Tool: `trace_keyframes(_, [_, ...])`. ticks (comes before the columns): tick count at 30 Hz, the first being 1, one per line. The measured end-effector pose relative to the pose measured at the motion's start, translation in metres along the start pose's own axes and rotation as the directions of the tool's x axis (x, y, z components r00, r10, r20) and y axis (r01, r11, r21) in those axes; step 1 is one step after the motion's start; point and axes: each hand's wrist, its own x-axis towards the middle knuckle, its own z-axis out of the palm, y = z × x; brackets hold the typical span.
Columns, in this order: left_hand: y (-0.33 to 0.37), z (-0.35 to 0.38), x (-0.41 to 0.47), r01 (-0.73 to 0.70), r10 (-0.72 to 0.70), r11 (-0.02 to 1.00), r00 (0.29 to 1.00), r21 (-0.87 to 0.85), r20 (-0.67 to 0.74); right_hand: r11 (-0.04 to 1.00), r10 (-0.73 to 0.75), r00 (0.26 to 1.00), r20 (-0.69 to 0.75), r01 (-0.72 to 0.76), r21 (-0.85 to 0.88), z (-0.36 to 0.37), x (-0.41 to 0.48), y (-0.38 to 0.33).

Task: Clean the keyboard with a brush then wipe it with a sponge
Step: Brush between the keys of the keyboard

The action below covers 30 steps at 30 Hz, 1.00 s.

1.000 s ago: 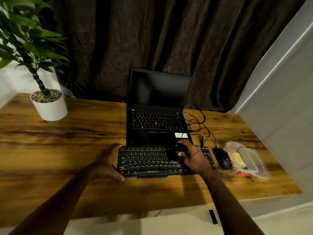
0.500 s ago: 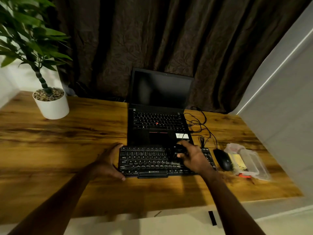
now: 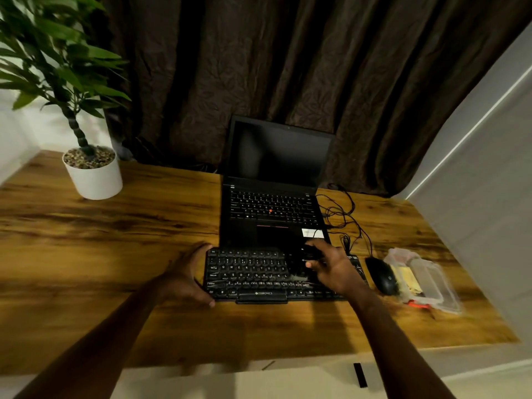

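A black external keyboard (image 3: 250, 275) lies on the wooden desk (image 3: 115, 254) in front of an open laptop (image 3: 273, 197). My left hand (image 3: 187, 275) grips the keyboard's left end, thumb at the front corner and fingers at the back corner. My right hand (image 3: 334, 269) holds a dark brush (image 3: 302, 262) over the right part of the keys; the brush is black against black keys and hard to make out. A yellow sponge (image 3: 406, 279) lies in a clear plastic box (image 3: 431, 283) at the right.
A black mouse (image 3: 383, 276) sits between the keyboard and the plastic box, its tangled cable (image 3: 342, 217) running beside the laptop. A potted plant in a white pot (image 3: 93, 175) stands at the back left. A dark curtain hangs behind; a grey wall is on the right.
My right hand with the brush has shifted slightly over the right keys. The left hand has stayed on the keyboard's left end. The camera view moved a little.
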Motion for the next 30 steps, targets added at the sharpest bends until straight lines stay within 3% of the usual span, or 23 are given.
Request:
trace_keyframes(9, [-0.004, -0.001, 0.003, 0.003, -0.003, 1.0, 1.0, 0.022, 0.02, 0.99, -0.04, 0.998, 0.053, 0.033, 0.134, 0.034, 0.014, -0.036])
trace_keyframes(17, [0.0, 0.001, 0.004, -0.034, 0.034, 0.999, 0.999, -0.031, 0.012, 0.997, 0.027, 0.999, 0.024, -0.029, 0.074, 0.004, 0.004, 0.001])
trace_keyframes(30, [-0.006, 0.001, 0.006, -0.017, 0.017, 0.999, 1.0, 0.038, 0.002, 0.999, -0.05, 0.996, 0.073, 0.051, -0.004, 0.05, 0.026, -0.032])
